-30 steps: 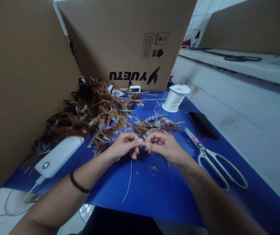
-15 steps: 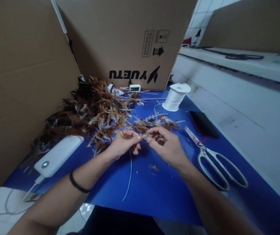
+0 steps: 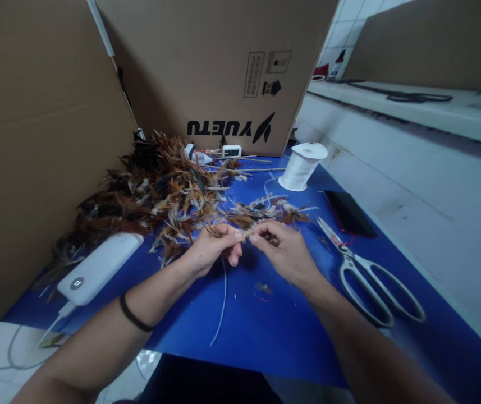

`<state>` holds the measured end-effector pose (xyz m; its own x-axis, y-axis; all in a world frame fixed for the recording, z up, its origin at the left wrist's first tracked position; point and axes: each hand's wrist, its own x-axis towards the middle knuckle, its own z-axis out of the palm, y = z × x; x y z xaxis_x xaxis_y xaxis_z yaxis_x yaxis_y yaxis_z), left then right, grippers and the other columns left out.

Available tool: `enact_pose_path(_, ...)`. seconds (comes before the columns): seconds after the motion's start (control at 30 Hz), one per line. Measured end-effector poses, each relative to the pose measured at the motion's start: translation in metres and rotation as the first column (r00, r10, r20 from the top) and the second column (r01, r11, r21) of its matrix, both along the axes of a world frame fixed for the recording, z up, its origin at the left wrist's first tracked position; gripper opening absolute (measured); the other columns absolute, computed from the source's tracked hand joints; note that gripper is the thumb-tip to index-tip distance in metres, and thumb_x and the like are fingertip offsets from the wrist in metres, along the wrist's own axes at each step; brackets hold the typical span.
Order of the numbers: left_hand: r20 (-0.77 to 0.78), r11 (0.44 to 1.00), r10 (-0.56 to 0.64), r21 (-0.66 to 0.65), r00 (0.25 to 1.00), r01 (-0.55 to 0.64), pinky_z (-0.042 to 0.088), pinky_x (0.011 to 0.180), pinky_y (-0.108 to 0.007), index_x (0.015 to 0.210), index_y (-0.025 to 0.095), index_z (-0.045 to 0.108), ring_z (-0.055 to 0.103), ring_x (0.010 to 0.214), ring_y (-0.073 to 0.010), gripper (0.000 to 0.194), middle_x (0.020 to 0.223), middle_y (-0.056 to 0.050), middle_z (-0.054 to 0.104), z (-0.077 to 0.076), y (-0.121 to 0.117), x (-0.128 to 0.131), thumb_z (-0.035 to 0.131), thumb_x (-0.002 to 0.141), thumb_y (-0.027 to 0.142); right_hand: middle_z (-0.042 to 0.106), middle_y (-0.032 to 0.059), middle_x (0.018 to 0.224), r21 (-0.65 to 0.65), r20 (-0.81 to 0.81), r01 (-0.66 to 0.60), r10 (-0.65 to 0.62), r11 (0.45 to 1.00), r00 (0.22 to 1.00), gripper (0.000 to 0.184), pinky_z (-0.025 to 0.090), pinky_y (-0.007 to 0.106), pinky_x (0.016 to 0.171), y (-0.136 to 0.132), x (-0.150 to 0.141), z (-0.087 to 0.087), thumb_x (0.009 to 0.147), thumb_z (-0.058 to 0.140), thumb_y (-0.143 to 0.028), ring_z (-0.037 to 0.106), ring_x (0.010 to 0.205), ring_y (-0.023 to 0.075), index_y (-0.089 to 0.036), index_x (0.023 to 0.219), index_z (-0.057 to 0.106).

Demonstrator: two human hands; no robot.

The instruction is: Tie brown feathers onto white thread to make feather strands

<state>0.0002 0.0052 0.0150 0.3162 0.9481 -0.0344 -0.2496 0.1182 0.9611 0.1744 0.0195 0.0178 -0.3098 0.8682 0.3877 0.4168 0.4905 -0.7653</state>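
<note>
"Starting at the left, what lies on the blue table (image 3: 282, 336)?"

"A white power bank (image 3: 101, 269) at the near left; beyond it, a wide heap of brown and black feathers (image 3: 156, 193) spreads toward the far side; then comes the left hand (image 3: 212, 249)."

"What does that hand have?"

"Its thumb and forefinger pinch a thin brown feather (image 3: 212, 230), which shows above the palm; a white strand (image 3: 224, 286) hangs beneath toward the near edge, though I cannot tell whether the fingers grip it."

"And to the right of that?"

"The right hand (image 3: 288, 249), thumb and forefinger pinched on a small pale tuft (image 3: 246, 235) just beside the left thumb; it is too blurred to tell whether the tuft belongs to the feather."

"What has just changed?"

"Mostly the right hand; half a second ago its fingertips stood looser around the pale fluff, and now they are drawn together; the left hand has barely moved, so I would judge it the steadying side, with the right doing the finer handling."

"Farther right?"

"A white spool (image 3: 301, 168) on the far side; scissors (image 3: 347, 252) lying nearer, blades toward the far left; a dark phone (image 3: 348, 213) just beyond them."
</note>
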Motion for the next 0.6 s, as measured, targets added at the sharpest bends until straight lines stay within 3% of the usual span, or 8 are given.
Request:
enact_pose_path(0.13, -0.01, 0.999, -0.053, 0.004, 0.999, 0.053, 0.04, 0.043, -0.018, 0.068, 0.012, 0.059, 0.051, 0.038, -0.0064, 0.02, 0.049, 0.002, 0.058, -0.001, 0.0007, -0.0024, 0.063, 0.077, 0.03, 0.061, -0.0003, 0.072, -0.163, -0.139, -0.044, 0.021, 0.986, 0.99, 0.005, 0.043, 0.027, 0.064, 0.0045, 0.0003, -0.0032, 0.076, 0.059, -0.024, 0.055, 0.066, 0.0133, -0.019, 0.075, 0.06)
enact_pose_path(0.37, 0.004, 0.997, -0.076, 0.028, 0.997, 0.076, 0.039, 0.045, -0.018, 0.068, 0.012, 0.059, 0.05, 0.038, -0.006, 0.019, 0.049, 0.002, 0.056, -0.003, 0.0001, -0.0025, 0.062, 0.078, 0.028, 0.061, -0.0004, 0.067, -0.246, -0.203, -0.045, -0.006, 0.968, 0.979, 0.009, 0.044, 0.027, 0.063, 0.0026, 0.0, 0.0035, 0.072, 0.062, -0.026, 0.055, 0.062, 0.0128, -0.018, 0.069, 0.061)
enact_pose_path(0.47, 0.026, 0.998, -0.054, -0.035, 0.998, 0.055, 0.04, 0.045, -0.019, 0.072, 0.013, 0.06, 0.049, 0.037, -0.0062, 0.017, 0.048, 0.003, 0.055, -0.0038, 0.0001, -0.0004, 0.061, 0.078, 0.028, 0.061, -0.0002, 0.067, -0.241, -0.194, -0.018, -0.03, 0.97, 0.981, 0.009, 0.043, 0.027, 0.06, 0.0018, -0.0002, 0.0035, 0.071, 0.062, -0.027, 0.053, 0.06, 0.0124, -0.018, 0.07, 0.06)
enact_pose_path(0.6, 0.004, 1.0, -0.007, -0.03, 1.0, 0.007, 0.041, 0.044, -0.02, 0.07, 0.013, 0.06, 0.049, 0.035, -0.0067, 0.016, 0.046, 0.004, 0.054, -0.0029, 0.0007, 0.0012, 0.061, 0.077, 0.027, 0.061, 0.0015, 0.069, -0.143, -0.135, 0.043, -0.062, 0.989, 0.989, 0.009, 0.044, 0.028, 0.06, -0.0006, -0.0003, 0.0022, 0.075, 0.059, -0.027, 0.054, 0.062, 0.0137, -0.018, 0.072, 0.06)
